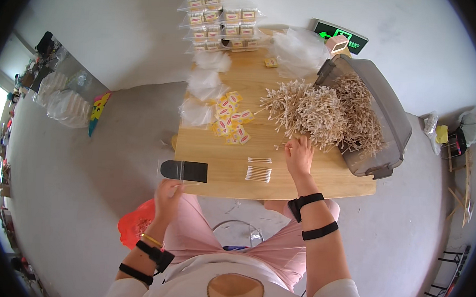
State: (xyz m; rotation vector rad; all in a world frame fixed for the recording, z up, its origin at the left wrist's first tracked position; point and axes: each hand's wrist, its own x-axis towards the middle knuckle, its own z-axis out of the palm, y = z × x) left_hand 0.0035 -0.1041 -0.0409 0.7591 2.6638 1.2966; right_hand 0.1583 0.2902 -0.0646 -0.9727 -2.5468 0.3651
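At the table's near left edge, my left hand (167, 198) is closed on the edge of a clear plastic bag (177, 182). The bag lies by a black flat plate with a rounded end (194, 172). My right hand (299, 159) is at the front of a big heap of cotton swabs (319, 112), its fingertips pinched together at a few loose swabs (279, 147). Between my hands lies a neat row of cotton swabs (258, 174), with a smaller row (259, 160) just beyond it.
A grey translucent bin (395, 120) lies tipped on the right, swabs spilling out. Yellow-and-white cards (231, 118) are scattered left of centre. Clear bags (205, 84) lie along the left edge, more (295, 51) at the back. Packed swab bags (202, 18) are stacked behind. A red bag (135, 224) is below left.
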